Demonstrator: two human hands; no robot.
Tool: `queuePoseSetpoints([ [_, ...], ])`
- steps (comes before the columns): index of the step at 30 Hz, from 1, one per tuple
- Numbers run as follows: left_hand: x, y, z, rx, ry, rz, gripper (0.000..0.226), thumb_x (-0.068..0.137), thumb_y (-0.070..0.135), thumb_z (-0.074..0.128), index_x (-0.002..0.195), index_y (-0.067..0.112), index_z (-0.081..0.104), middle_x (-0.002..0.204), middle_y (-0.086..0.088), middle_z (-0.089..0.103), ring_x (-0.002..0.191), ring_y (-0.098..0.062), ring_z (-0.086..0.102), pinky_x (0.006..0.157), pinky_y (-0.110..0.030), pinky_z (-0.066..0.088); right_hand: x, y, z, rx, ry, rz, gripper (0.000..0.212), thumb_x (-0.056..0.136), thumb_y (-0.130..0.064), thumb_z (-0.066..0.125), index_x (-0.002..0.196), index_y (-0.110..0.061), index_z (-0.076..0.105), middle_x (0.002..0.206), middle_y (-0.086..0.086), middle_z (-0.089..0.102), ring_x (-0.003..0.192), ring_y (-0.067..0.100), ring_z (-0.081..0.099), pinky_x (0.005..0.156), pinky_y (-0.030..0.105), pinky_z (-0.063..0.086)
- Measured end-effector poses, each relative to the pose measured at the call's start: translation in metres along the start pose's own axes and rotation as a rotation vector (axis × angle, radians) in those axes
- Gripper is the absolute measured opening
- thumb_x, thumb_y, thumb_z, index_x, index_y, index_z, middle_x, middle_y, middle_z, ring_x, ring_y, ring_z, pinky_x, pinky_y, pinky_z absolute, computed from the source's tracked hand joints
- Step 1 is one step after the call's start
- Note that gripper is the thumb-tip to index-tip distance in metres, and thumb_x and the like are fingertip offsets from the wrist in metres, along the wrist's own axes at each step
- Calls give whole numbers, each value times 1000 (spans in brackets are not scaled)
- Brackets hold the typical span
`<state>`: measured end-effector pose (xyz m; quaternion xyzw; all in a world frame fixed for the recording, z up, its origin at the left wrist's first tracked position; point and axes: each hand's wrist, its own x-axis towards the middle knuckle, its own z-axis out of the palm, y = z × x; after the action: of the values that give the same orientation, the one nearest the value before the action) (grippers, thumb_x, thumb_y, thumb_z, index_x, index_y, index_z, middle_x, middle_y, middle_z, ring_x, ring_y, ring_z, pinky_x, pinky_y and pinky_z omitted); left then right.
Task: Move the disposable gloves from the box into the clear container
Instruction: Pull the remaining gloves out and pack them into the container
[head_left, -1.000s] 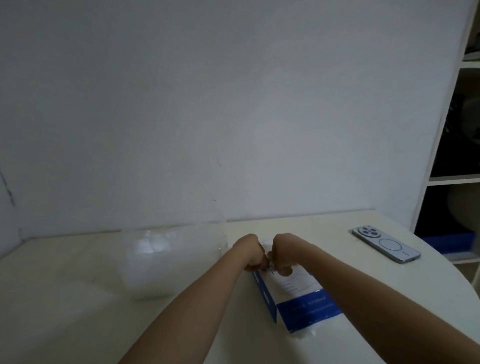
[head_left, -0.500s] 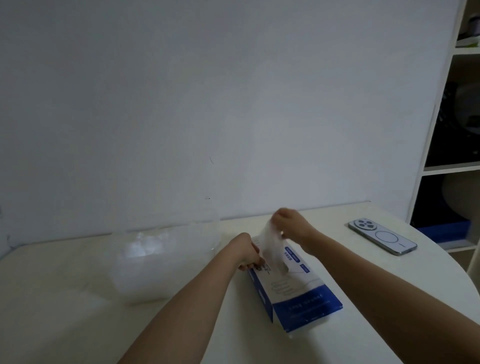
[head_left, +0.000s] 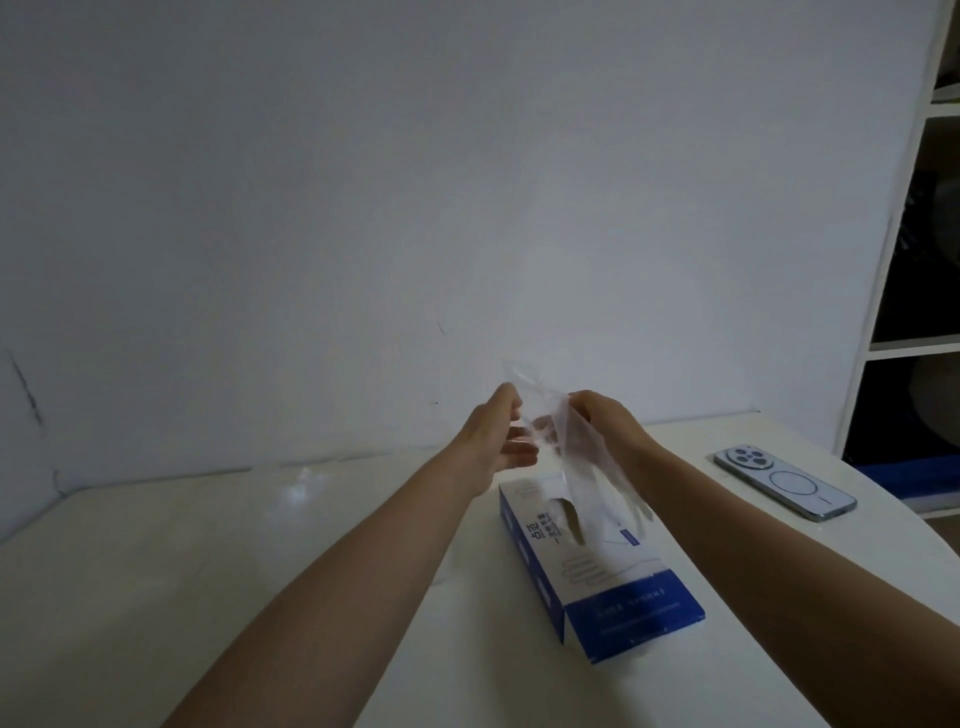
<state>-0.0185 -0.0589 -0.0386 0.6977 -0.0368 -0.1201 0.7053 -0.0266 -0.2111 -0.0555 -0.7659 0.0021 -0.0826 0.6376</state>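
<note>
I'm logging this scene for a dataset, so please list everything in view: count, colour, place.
glove: one, clear, held up above the box's opening
box: one, white and blue, lying on the table, right of centre
clear container: one, transparent and faint, on the table left of the box
phone: one, silvery blue, back side up, at the table's right
table: one, cream
shelf unit: one, white, right edge
wall: one, pale grey, behind the table
left hand: one, at the glove's upper part; grip unclear
right hand: one, pinches the glove
</note>
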Motion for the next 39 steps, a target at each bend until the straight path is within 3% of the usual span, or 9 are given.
queuePoseSetpoints([
  [5,5,3,-14,106,197,191,16,88,18,67,92,2,64,86,-13,64,71,-21,60,65,-31,54,-4,-12,16,-63,-100,-12,15,97,-19,50,93,-10,61,91,3,59,70,5,52,63,14,44],
  [8,9,3,-32,256,415,340,18,90,25,62,88,6,65,83,-8,66,75,-23,63,70,-35,56,-14,-20,28,-1,-183,-8,37,100,-43,43,88,-14,63,80,4,65,69,13,60,68,28,46],
  [12,5,11,-58,519,593,453,31,91,36,60,102,7,65,98,-6,68,87,-27,65,79,-39,55,-15,-32,49,-14,-152,-208,74,73,-76,57,118,-17,49,115,4,57,100,14,58,82,29,50],
  [19,-16,18,-89,401,531,348,49,94,52,46,92,6,61,85,-6,61,78,-20,56,75,-36,48,-12,-42,101,-665,-330,-394,36,77,-52,73,101,-26,68,128,0,47,120,14,36,104,33,28],
  [23,-28,19,-113,275,468,258,57,91,64,43,81,12,62,70,-2,56,60,-17,50,50,-25,39,-15,-49,119,-345,-372,-292,19,92,-21,61,91,-6,72,97,12,68,89,21,61,89,36,49],
  [31,-31,-3,-188,599,583,250,29,92,26,53,67,13,62,62,-4,56,64,-26,54,58,-29,37,19,-47,138,195,-248,119,19,96,-4,49,80,1,57,65,16,65,51,22,64,58,31,51],
  [33,-30,-10,-198,767,598,215,30,93,23,48,76,6,67,74,-13,64,74,-32,61,64,-32,44,28,-46,146,119,-143,7,5,93,-7,58,91,-3,58,79,13,63,63,20,63,64,32,50],
  [36,-26,-20,-210,954,663,162,36,96,24,41,94,0,68,97,-20,67,93,-34,63,76,-34,46,32,-56,158,-87,77,-296,21,88,-15,64,109,-12,62,99,4,61,83,14,58,82,32,47],
  [39,-21,-24,-214,1052,685,129,37,100,25,37,103,0,64,108,-19,65,102,-35,60,79,-32,44,19,-80,171,-210,110,-711,16,86,-13,61,97,-21,70,102,-5,64,89,8,57,78,19,45],
])
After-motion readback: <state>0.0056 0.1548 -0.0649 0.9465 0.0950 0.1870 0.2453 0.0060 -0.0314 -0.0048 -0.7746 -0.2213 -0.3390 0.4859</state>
